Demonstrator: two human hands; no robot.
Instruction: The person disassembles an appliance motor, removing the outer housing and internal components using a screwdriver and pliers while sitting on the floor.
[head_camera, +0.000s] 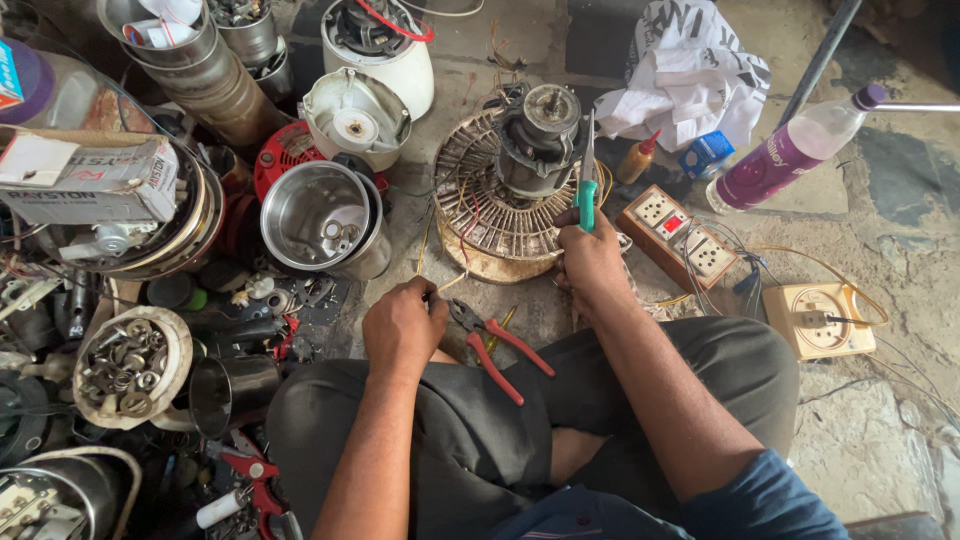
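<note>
Steel shows first at the far left: one open mixer jar (322, 215) stands on the floor (880, 200), with a white bowl of nuts and washers (133, 367) nearer me. My left hand (403, 325) comes next, fingers curled shut around what looks like a thin yellow wire (428, 248); I cannot tell how firmly. One pair of red-handled pliers (490, 340) lies just right of that hand, on my knee, long axis running from upper left to lower right. Beyond it sits one motor (535, 140) on a round slotted base (480, 195), up and ahead of both hands. My right hand (592, 262) is the nearer one, fingers closed on a green-handled screwdriver (587, 178) pointing upright beside the motor. Farther right: one socket board (680, 235), one purple bottle (795, 150).
</note>
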